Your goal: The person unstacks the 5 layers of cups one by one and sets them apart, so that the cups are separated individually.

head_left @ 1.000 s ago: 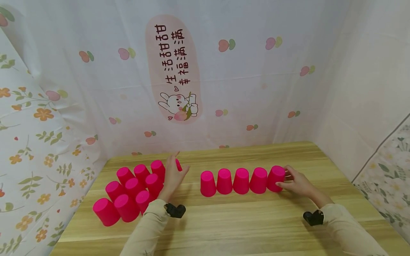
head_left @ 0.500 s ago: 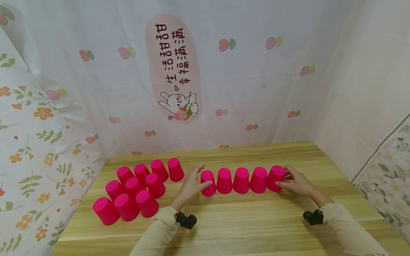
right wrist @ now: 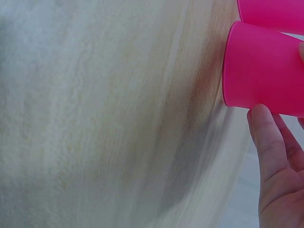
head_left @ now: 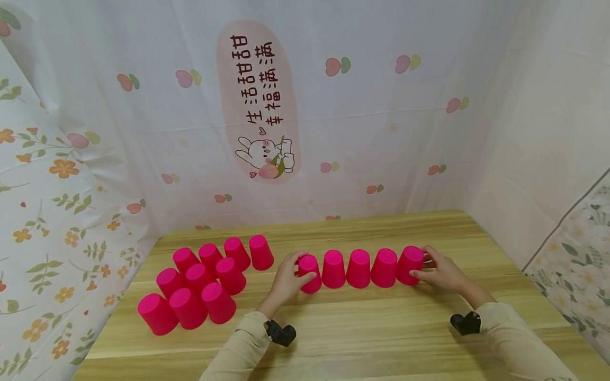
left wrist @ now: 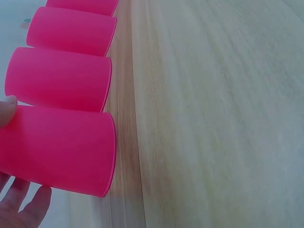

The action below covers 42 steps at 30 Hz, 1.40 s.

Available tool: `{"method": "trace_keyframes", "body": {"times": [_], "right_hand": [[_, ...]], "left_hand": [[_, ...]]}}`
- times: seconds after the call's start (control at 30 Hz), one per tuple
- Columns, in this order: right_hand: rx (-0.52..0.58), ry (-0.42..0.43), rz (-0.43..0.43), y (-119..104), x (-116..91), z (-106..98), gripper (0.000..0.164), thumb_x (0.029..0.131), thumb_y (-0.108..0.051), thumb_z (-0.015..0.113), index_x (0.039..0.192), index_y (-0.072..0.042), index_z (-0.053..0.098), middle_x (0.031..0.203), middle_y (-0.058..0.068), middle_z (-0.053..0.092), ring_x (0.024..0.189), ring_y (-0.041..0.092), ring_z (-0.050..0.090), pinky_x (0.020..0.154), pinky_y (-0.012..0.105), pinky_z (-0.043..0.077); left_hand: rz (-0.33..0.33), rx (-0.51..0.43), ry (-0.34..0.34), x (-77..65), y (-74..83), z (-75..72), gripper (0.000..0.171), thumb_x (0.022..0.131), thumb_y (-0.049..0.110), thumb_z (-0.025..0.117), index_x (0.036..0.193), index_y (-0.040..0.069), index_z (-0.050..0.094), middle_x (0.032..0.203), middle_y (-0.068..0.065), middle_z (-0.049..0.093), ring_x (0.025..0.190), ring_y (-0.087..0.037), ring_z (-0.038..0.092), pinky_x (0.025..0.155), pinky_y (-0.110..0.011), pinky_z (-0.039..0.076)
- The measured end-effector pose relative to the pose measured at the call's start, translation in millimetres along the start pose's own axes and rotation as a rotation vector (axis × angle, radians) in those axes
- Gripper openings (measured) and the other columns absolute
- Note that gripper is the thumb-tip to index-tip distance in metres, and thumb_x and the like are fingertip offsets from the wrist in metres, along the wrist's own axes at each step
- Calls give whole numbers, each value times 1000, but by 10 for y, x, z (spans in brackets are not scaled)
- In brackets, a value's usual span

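Note:
Several pink plastic cups stand upside down in a straight row across the middle of the table. At the row's left end, my left hand (head_left: 285, 280) holds the end cup (head_left: 313, 286) between its thumb and fingers. The left wrist view has that cup (left wrist: 61, 147) close up, thumb on one side and fingertips on the other. My right hand (head_left: 445, 272) holds the rightmost cup (head_left: 409, 266), thumb on its near side and fingers round its outer side. In the right wrist view, fingertips touch the side of this cup (right wrist: 266, 71). Both held cups rest on the table.
Left of the row, more upturned pink cups (head_left: 189, 309) stand grouped in uneven lines, with one cup (head_left: 261, 254) nearest the row. They stand on a wood-grain table (head_left: 371, 338). A patterned white curtain (head_left: 371, 132) hangs behind it.
My left hand has moved right from the far cup of the left group to the row's left end and closed round that cup. My right hand has stayed on its cup.

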State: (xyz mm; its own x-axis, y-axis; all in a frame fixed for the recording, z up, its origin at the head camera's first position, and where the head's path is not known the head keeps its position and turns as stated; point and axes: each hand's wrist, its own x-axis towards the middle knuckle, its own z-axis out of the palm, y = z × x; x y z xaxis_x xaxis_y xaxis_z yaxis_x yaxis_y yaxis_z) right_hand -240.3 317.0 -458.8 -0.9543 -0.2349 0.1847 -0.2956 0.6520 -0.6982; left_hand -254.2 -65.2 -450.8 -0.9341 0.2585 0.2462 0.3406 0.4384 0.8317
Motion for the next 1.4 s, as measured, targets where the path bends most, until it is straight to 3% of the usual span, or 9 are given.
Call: {"method": "trace_keyframes", "body": {"times": [0.4, 0.7, 0.87, 1.1, 1.4], "right_hand": [[-2, 3, -5, 27, 10, 9, 44, 74, -18, 71, 105, -2, 44, 96, 16, 58, 85, 34, 59, 68, 38, 51], [0, 3, -10, 55, 8, 18, 43, 74, -18, 72, 104, -2, 44, 95, 15, 58, 84, 33, 59, 67, 35, 51], [-1, 4, -7, 43, 10, 13, 44, 74, -18, 71, 104, -2, 44, 95, 16, 58, 84, 33, 59, 67, 34, 51], [-2, 3, -12, 31, 13, 6, 45, 74, -18, 72, 104, -1, 44, 96, 16, 58, 85, 33, 59, 68, 37, 51], [-6, 6, -12, 12, 10, 3, 44, 74, -18, 72, 104, -1, 44, 96, 16, 58, 85, 33, 59, 69, 38, 51]], "left_hand": [[-4, -12, -1, -40, -22, -72, 53, 74, 12, 71, 123, 4, 50, 111, -12, 51, 99, -27, 50, 75, -33, 49], [-27, 36, -1, -61, -2, -384, 53, 73, 11, 72, 120, 3, 52, 114, -13, 53, 100, -29, 51, 77, -38, 49], [-37, 158, 9, -98, 2, -600, 52, 70, 9, 74, 118, 2, 53, 108, -13, 55, 96, -29, 53, 78, -42, 48], [-131, 247, 16, -131, -71, -870, 53, 70, 8, 73, 119, 4, 52, 115, -15, 53, 98, -29, 51, 78, -42, 47], [-197, 304, 5, -160, -181, -1014, 55, 72, 7, 71, 122, 0, 49, 117, -20, 51, 102, -33, 49, 80, -44, 46]]}}
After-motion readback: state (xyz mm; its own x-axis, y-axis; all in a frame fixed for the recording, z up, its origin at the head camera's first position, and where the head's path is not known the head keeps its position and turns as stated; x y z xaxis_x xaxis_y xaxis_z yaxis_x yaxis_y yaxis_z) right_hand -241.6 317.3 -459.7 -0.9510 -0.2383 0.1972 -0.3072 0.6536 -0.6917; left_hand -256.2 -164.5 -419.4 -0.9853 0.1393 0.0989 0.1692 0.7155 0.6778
